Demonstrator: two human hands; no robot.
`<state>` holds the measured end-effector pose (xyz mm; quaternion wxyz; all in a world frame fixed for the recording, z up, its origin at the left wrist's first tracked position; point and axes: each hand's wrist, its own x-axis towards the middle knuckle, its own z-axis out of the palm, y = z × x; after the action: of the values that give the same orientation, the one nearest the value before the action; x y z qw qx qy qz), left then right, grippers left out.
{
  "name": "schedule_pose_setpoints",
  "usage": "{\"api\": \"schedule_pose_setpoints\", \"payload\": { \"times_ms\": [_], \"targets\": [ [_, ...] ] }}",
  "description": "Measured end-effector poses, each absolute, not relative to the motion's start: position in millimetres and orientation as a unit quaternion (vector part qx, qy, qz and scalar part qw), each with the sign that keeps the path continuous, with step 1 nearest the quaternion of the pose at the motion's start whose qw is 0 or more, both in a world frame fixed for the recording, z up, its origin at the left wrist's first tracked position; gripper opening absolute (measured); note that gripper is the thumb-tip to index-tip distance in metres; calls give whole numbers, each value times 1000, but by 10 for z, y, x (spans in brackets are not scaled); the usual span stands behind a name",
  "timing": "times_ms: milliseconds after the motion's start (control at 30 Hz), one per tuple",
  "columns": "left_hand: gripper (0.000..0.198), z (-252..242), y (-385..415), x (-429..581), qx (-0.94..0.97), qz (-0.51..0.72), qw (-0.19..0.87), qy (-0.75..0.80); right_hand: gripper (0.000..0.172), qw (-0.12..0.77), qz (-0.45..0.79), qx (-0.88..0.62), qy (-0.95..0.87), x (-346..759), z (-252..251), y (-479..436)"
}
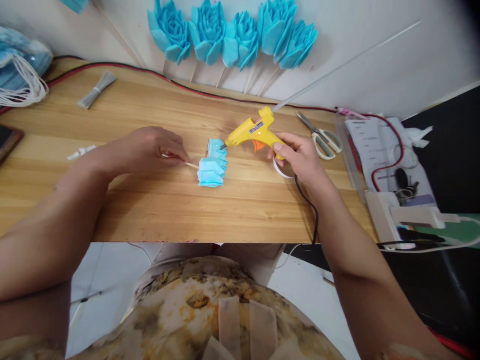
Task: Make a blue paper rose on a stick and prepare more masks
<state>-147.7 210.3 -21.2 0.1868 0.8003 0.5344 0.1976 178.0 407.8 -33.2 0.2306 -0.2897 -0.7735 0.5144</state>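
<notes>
The person's left hand (155,148) is pinching a thin wooden stick (192,165), fingers curled pretty snug around it, just above the wooden table (168,212). On the other end of the stick there's a half-folded-looking blue flower (212,173), sitting around the middle of the tabletop, between the two hands. Right hand (303,154) has its fingers wrapped around the handle of a yellow glue gun (258,131), nozzle pointed left, right at the flower's upper edge. Can't really tell if the tip's touching. A long clear glue stick (345,68) pokes out the back, angled way up. Scissors (323,140) lie just past the right hand, and five fuller blue blooms (209,35) on sticks stand along the wall.
</notes>
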Motion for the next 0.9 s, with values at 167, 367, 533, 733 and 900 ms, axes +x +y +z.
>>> {"api": "schedule_pose_setpoints", "payload": {
  "times_ms": [167,367,533,733,900],
  "targets": [
    [33,-206,2103,-1464,798,198,186,538,32,230,516,-289,-773,1783,-346,4087],
    [35,-203,2109,-1458,796,196,187,541,36,226,514,-293,-774,1770,-343,4069],
    [33,-207,2103,-1468,796,195,186,542,35,230,534,-302,-755,1754,-316,4051],
    [33,-204,2098,-1470,797,194,188,540,27,291,586,-290,-699,1741,-292,4067],
    [36,-196,2100,-1460,794,190,182,548,23,315,585,-283,-691,1749,-322,4111]
  ]
}}
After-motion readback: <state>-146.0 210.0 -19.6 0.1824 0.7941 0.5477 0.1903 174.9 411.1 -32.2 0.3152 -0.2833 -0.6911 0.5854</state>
